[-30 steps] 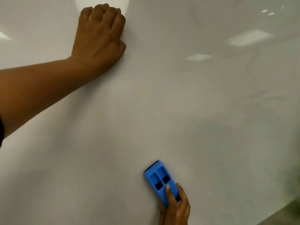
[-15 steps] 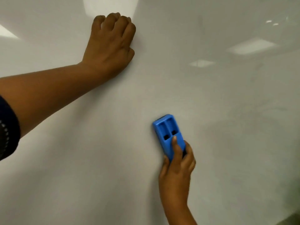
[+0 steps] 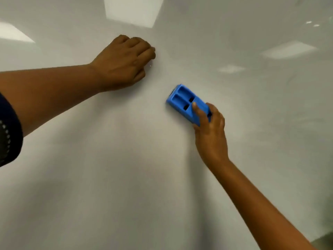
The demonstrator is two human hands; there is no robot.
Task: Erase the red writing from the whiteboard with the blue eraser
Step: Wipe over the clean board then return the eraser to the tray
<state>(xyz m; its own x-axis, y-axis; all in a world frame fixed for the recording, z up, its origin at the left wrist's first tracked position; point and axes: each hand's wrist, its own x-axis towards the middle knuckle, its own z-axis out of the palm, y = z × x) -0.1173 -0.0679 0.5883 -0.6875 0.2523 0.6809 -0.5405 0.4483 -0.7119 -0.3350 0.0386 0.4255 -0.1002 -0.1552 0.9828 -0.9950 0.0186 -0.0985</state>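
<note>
The whiteboard (image 3: 126,177) fills nearly the whole view, glossy and white, and I see no red writing on it. My right hand (image 3: 210,130) grips the blue eraser (image 3: 185,101) by its lower end and presses it flat on the board near the middle. The eraser is tilted, its free end pointing up and left. My left hand (image 3: 124,64) is a closed fist resting against the board, up and left of the eraser, with nothing visible in it.
Ceiling light reflections (image 3: 133,9) show on the board's upper part. Faint grey smudges (image 3: 288,109) lie on the right side. A sliver of darker surface (image 3: 326,240) shows at the bottom right corner past the board's edge.
My right hand has slid the eraser up the board from near the bottom edge to the middle, closer to the left fist. The view has shifted, so the left fist sits lower in the frame.
</note>
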